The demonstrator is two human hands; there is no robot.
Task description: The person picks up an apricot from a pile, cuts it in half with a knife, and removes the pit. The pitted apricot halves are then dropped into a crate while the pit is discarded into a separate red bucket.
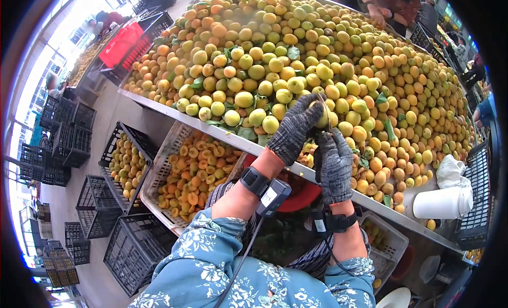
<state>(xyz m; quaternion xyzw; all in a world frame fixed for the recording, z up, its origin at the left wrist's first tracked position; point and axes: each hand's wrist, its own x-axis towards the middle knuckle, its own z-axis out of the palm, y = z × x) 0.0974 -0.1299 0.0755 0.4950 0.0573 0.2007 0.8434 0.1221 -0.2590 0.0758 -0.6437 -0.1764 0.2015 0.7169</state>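
A big heap of yellow-green and orange fruit (254, 72) lies on a metal-edged table (222, 133). My left hand (296, 129), in a grey knitted glove, reaches over the near edge with its fingers bent around a fruit (322, 117). Close beside it, my right hand (335, 162), gloved the same way, has its fingers closed just below that fruit. Something thin shows between the hands, too small to name. What the right fingers hold is hidden. Halved orange fruit (198, 173) fills a white crate (153, 175) below the table edge on the left.
Black crates (138, 250) stand on the floor at the left, one with whole fruit (127, 165). A red basin (299, 197) is under the table edge. A white container (442, 203) lies at the right. Another person's hands (378, 15) are at the far side.
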